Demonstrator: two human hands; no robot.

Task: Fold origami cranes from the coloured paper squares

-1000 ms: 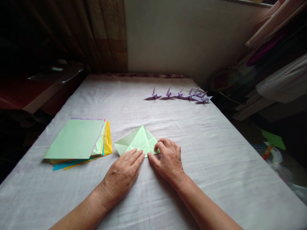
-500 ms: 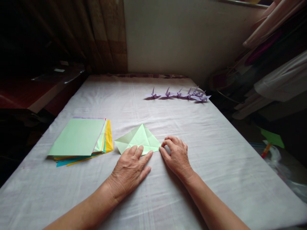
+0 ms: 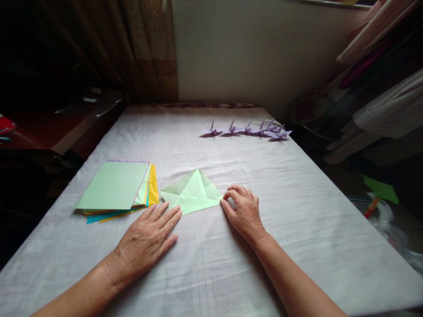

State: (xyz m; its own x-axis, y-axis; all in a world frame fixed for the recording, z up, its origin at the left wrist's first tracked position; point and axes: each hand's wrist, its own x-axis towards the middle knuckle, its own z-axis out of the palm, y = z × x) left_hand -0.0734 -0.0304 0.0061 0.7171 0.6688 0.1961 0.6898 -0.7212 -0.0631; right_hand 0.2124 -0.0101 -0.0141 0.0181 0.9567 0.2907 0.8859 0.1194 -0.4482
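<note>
Here, one line per thing in view:

Left hand: the left hand point(image 3: 147, 240) lies flat on the white cloth point(image 3: 211, 264), palm down and fingers spread, its fingertips at the near left edge of the folded light-green paper point(image 3: 191, 193); whether they touch it I cannot tell.
Right hand: the right hand point(image 3: 243, 210) is curled, thumb and forefinger drawn together at the paper's right corner, pinching or pressing its tip.
Folded paper: a flat triangle with creases, lying on the cloth between the two hands, apex pointing away.
Paper stack: coloured square sheets point(image 3: 120, 188), green on top with yellow, blue and orange edges showing, just left of the folded paper.
Cranes: a row of small purple paper cranes point(image 3: 247, 129) stands far back on the cloth, well apart from the hands.
</note>
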